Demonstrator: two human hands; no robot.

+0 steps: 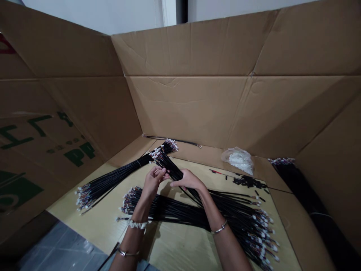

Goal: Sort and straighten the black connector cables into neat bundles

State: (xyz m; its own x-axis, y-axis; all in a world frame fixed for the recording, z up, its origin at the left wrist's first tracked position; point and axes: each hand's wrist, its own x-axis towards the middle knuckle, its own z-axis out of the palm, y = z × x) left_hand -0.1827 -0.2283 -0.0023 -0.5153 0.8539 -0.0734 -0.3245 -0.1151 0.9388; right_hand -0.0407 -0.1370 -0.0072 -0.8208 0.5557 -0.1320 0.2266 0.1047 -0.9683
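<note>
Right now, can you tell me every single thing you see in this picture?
Cardboard box: one, brown, all around
Tan board: one, pale tan, box bottom
Other wire bundles: about three, black, on the board and at right
Held wire bundle: one, black, between the hands
Plastic bag: one, clear with white bits, back right
Small pieces: many, black, right of the hands
Floor tiles: several, grey, bottom left
Silver bangles: two, silver, one per arm
Left hand: one, pinching the held bundle
Right hand: one, against it
</note>
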